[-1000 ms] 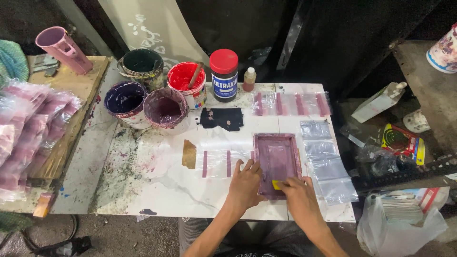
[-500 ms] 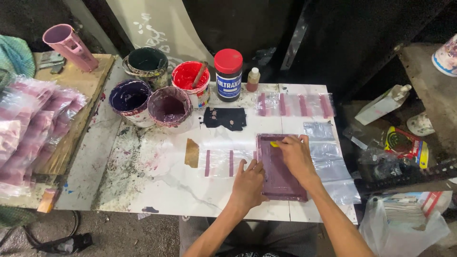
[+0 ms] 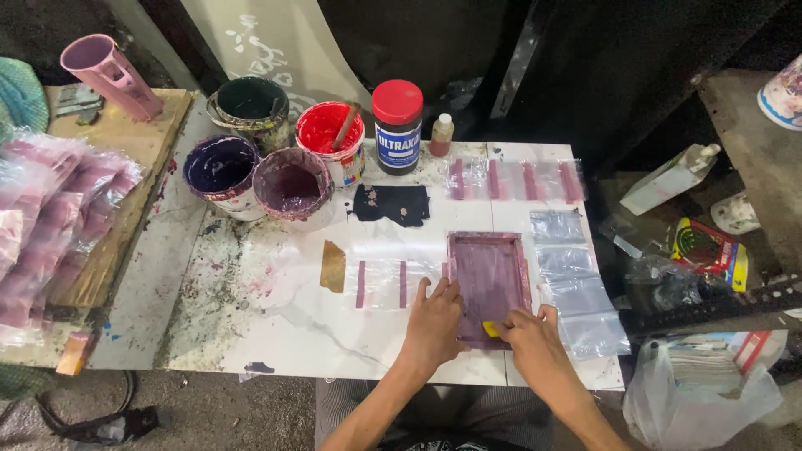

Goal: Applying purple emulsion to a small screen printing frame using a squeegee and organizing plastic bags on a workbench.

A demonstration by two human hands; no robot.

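Moved: right hand (image 3: 535, 344) has slid back from the far end of the purple screen frame (image 3: 489, 284) to its near edge.
Right hand: fingers pinched together on a small yellow scraper (image 3: 491, 329).
Left hand (image 3: 434, 321): fingers spread flat, pressing the frame's near left corner.
Frame: lies flat on the white tabletop (image 3: 284, 334), over a clear bag.
Meaning: looks like one pull of ink is done.
Nearby: bags with purple stripes (image 3: 382, 284), paint pots (image 3: 292, 184).
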